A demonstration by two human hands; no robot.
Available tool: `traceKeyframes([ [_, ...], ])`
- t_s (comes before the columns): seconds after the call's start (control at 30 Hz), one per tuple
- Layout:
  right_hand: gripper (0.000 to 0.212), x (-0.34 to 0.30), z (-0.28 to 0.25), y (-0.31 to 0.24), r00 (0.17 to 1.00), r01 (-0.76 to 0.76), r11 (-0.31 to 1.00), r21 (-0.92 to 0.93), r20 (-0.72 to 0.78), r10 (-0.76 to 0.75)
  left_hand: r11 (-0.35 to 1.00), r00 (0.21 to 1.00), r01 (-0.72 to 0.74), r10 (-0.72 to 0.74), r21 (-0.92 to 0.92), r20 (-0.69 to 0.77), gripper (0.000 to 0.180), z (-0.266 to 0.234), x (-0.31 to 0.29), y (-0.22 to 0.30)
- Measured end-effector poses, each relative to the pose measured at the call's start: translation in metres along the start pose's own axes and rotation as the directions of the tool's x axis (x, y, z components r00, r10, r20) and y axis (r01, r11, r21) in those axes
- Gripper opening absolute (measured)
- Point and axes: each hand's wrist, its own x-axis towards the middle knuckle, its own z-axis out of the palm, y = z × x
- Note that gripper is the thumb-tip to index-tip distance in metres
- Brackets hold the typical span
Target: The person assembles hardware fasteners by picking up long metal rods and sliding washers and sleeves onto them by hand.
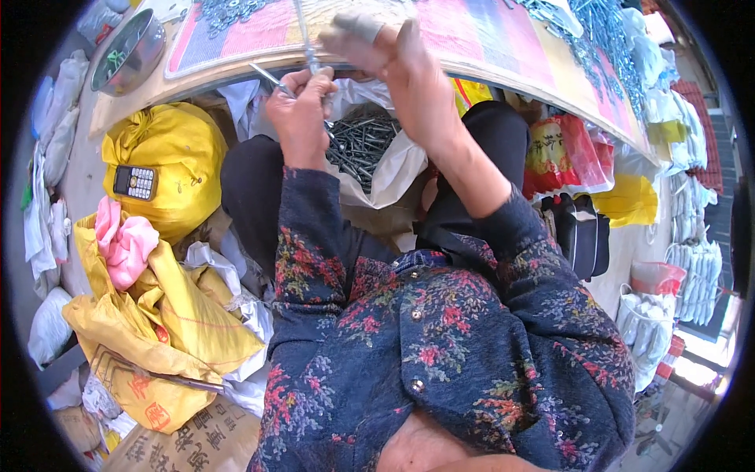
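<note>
At the table's near edge, my left hand [303,110] is closed with its fingertips pinching a long thin metal rod [305,35] that points away from me over the table. A second, shorter silvery rod [272,79] sticks out to the left from the same hand. My right hand [409,75] is raised beside it, over the table edge, with light coverings on some fingertips. Motion smears its fingers, so whether they hold anything is hidden. Below and between the hands, an open white sack [399,173] between my knees holds many dark metal screws or bolts [362,145].
A striped cloth [503,43] covers the wooden table, with washers [224,16] at left and heaped bolts [602,47] at right. A bowl [130,55] stands at the left corner. A yellow bag [185,149] carries a phone [135,182]. Red bags [558,153] lie right.
</note>
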Motion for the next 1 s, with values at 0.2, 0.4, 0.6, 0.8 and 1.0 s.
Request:
traceKeyframes([
  [0.2, 0.068, 0.012, 0.006, 0.011, 0.989, -0.125, 0.947, -0.295, -0.113, 0.096, 0.925, 0.966, -0.255, 0.229, 0.282, 0.122, 0.008, 0.008, -0.017, 0.001],
  [0.4, 0.066, 0.019, 0.005, 0.015, 0.994, -0.024, 0.999, -0.023, -0.103, 0.022, 0.953, 0.975, -0.219, 0.220, 0.210, 0.019, 0.008, -0.001, -0.013, 0.002],
  [0.6, 0.052, -0.004, 0.031, -0.001, 0.993, -0.032, 0.988, 0.153, 0.116, 0.015, 0.974, 0.983, -0.177, 0.182, 0.143, -0.024, 0.005, -0.025, 0.001, 0.005],
  [0.8, 0.035, 0.029, -0.029, 0.018, 0.986, -0.141, 0.989, 0.047, 0.096, 0.136, 0.896, 0.897, 0.355, -0.247, -0.265, 0.367, 0.011, -0.017, -0.020, 0.023],
  [1.0, 0.029, 0.030, -0.017, 0.029, 0.931, -0.160, 0.985, -0.072, 0.320, 0.175, 0.901, 0.867, 0.368, -0.243, -0.231, 0.435, 0.010, -0.023, -0.027, 0.026],
])
